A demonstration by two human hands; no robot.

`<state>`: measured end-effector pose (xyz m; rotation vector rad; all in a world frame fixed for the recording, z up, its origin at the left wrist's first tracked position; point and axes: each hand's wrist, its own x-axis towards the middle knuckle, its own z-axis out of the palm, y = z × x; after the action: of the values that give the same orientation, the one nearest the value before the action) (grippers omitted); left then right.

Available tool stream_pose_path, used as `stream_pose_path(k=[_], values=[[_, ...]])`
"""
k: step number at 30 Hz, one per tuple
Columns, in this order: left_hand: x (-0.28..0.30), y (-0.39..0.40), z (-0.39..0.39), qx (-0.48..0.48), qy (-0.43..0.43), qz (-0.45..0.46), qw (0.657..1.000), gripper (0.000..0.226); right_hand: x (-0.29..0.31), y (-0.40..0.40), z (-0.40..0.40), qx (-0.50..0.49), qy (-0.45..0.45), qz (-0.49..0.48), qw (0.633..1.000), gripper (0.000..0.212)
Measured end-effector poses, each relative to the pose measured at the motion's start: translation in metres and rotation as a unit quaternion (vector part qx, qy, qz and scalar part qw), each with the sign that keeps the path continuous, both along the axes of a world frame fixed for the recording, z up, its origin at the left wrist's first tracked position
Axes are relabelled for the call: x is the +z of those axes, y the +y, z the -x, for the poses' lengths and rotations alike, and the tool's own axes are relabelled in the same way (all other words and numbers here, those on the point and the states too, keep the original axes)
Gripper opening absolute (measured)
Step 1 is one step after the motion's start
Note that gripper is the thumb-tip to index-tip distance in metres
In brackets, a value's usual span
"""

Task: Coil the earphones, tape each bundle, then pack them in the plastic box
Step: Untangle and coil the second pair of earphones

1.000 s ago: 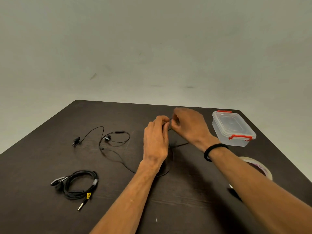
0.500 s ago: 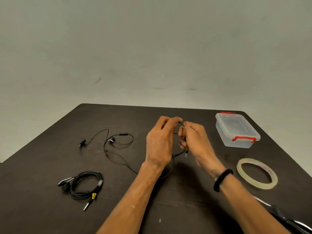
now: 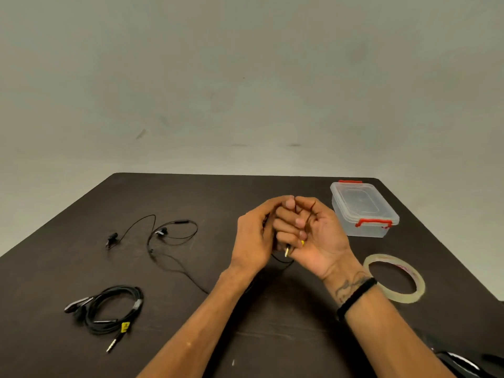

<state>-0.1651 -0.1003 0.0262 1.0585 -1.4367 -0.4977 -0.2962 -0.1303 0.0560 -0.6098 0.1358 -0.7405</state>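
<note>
My left hand (image 3: 252,238) and my right hand (image 3: 313,236) meet above the middle of the dark table (image 3: 272,323), both closed on the plug end of a thin black earphone cable (image 3: 177,264). The jack tip pokes out below my right fingers. The cable trails left across the table to its two earbuds. A coiled black earphone bundle (image 3: 111,312) with a yellow tag lies at the front left. The clear plastic box (image 3: 362,208) with red clips stands shut at the back right. A clear tape roll (image 3: 394,278) lies flat right of my right wrist.
A dark object (image 3: 463,361) shows at the bottom right corner, partly cut off. The table's far edge meets a plain grey wall. A black band circles my right wrist.
My right hand has turned palm up and come close against my left hand. The cable end is now wrapped around my right fingers. The view has shifted slightly, showing the tape roll.
</note>
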Motion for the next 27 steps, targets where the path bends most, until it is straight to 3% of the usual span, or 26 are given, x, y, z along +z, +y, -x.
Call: stream_pose_path(k=[4,8,11,13,16,20,24,27], values=[[0.0,0.0,0.006,-0.033,-0.033,-0.065,0.997,0.028,0.003,-0.005,0.002,-0.078,-0.071,-0.036,0.994,0.036],[-0.005,0.003,0.011,0.006,-0.21,-0.062,0.976,0.026,0.004,-0.012,0.011,-0.192,-0.055,-0.029,0.979,0.029],[-0.006,0.004,0.009,0.083,-0.367,-0.018,0.926,0.023,0.002,-0.017,0.015,-0.249,-0.034,-0.03,0.967,0.026],[-0.004,0.006,0.006,0.121,-0.41,0.01,0.904,0.03,-0.001,-0.019,0.016,-0.276,-0.023,-0.026,0.961,0.029],[-0.001,0.007,0.005,0.157,-0.416,0.027,0.895,0.046,-0.007,-0.021,0.017,-0.297,-0.005,-0.009,0.955,0.042],[0.005,0.007,0.001,0.217,-0.396,0.05,0.891,0.055,-0.011,-0.019,0.013,-0.313,0.119,0.057,0.941,0.06],[0.01,0.007,-0.006,0.249,-0.383,0.078,0.886,0.051,-0.011,-0.008,0.003,-0.231,0.215,0.117,0.942,0.081],[0.012,0.005,-0.011,0.258,-0.355,0.103,0.893,0.056,-0.01,0.0,-0.007,-0.187,0.309,0.193,0.912,0.094]])
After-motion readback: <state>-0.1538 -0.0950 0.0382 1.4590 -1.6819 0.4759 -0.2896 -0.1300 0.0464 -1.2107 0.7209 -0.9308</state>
